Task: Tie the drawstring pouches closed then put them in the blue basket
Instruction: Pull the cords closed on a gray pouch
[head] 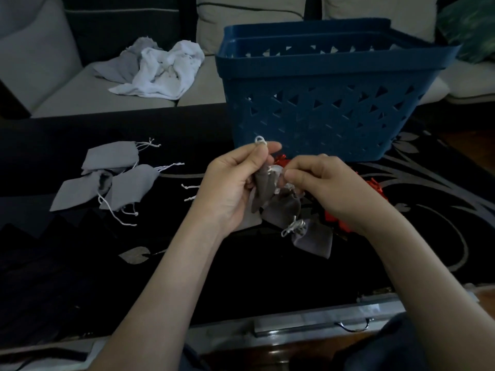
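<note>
Two bare hands hold a grey drawstring pouch above a dark table, just in front of a blue basket.

A pale sofa (80,97) runs along the back, behind the dark patterned table (80,263). The blue basket (321,116) stands on the table's far side, its inside hidden by its wall. Crumpled white and grey cloths (160,70) lie on the sofa seat. Loose grey pouches (107,178) lie on the table to the left, well apart from the hands, cords trailing. The left hand (230,188) grips the held pouch (263,188) and pinches its cord loop (260,140) at the fingertips. The right hand (329,188), fingers curled, pinches at the pouch's gathered neck. Red pouches (334,218) lie beneath it, mostly hidden. A tied grey pouch (313,239) lies just below the hands.
</note>
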The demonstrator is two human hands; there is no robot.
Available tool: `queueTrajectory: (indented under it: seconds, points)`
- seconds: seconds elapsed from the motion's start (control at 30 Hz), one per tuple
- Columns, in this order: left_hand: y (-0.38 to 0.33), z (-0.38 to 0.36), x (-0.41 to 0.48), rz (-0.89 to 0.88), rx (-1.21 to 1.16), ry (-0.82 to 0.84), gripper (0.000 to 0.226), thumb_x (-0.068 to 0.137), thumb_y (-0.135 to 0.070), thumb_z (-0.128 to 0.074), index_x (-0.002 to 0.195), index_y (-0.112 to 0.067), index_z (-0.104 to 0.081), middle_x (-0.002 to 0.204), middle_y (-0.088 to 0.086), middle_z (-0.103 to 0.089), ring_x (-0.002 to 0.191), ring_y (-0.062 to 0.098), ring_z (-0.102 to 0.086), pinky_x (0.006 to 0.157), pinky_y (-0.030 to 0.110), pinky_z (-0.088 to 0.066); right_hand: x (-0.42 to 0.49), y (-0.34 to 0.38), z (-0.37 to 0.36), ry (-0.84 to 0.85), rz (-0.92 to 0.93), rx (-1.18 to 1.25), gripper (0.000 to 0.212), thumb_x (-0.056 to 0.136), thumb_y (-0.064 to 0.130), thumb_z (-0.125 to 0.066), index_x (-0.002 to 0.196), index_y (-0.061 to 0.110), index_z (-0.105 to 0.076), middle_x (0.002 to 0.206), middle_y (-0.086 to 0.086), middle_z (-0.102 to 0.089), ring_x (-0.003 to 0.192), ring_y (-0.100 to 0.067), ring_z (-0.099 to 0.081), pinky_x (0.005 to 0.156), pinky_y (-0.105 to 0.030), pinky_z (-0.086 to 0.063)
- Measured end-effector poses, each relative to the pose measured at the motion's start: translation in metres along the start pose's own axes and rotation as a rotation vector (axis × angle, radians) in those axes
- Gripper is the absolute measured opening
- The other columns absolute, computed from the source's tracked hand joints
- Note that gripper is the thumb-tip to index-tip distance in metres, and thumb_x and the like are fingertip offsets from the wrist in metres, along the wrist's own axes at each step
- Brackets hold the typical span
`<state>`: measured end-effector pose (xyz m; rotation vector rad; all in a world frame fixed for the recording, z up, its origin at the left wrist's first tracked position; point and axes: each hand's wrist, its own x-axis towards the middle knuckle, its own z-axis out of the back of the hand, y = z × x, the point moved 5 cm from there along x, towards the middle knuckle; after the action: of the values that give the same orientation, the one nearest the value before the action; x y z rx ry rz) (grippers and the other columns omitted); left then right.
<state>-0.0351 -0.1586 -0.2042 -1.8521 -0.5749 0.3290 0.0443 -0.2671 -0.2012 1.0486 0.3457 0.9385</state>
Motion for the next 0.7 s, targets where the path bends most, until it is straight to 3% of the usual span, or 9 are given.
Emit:
queueTrajectory:
  seconds: [0.2,0.3,0.5,0.7]
  points:
    - [0.001,0.007,0.003,-0.1,0.362,-0.018,0.011,0.086,-0.012,-0.067,0.096,-0.016,-0.066,0.06,-0.008,-0.061,0.057,-0.004,-0.057,0.058,0.006,-0.041,-0.002,-0.02,0.003,-0.12,-0.231,0.059,0.033,0.092,0.027,-0.057,0.064,0.011,-0.062,0.064,-0.005,-0.057,0.064,-0.013,-0.052,0.071,-0.03,-0.042]
    - [0.001,0.007,-0.001,-0.111,0.428,-0.063,0.008,0.083,-0.011,-0.07,0.09,-0.012,-0.066,0.061,-0.008,-0.063,0.06,-0.003,-0.06,0.06,0.007,-0.042,-0.002,-0.027,0.003,-0.214,-0.312,0.169,0.033,0.09,0.027,-0.059,0.06,0.015,-0.057,0.063,-0.007,-0.054,0.06,-0.016,-0.046,0.062,-0.03,-0.037]
    - [0.007,0.002,-0.004,-0.094,0.462,-0.12,0.009,0.088,-0.008,-0.065,0.09,-0.002,-0.071,0.067,-0.003,-0.064,0.048,-0.006,-0.052,0.051,0.004,-0.035,-0.004,-0.032,-0.013,-0.227,-0.544,0.671,0.032,0.092,0.018,-0.049,0.061,0.014,-0.05,0.054,0.0,-0.042,0.052,-0.014,-0.036,0.054,-0.027,-0.027]
    - [0.011,-0.002,-0.004,-0.089,0.423,-0.177,0.011,0.089,-0.007,-0.061,0.089,-0.003,-0.072,0.062,-0.007,-0.063,0.046,-0.006,-0.052,0.05,0.005,-0.036,-0.004,-0.011,-0.017,-0.156,-0.299,0.837,0.021,0.093,0.005,-0.043,0.077,0.008,-0.055,0.06,0.003,-0.054,0.053,-0.007,-0.051,0.051,-0.018,-0.039]
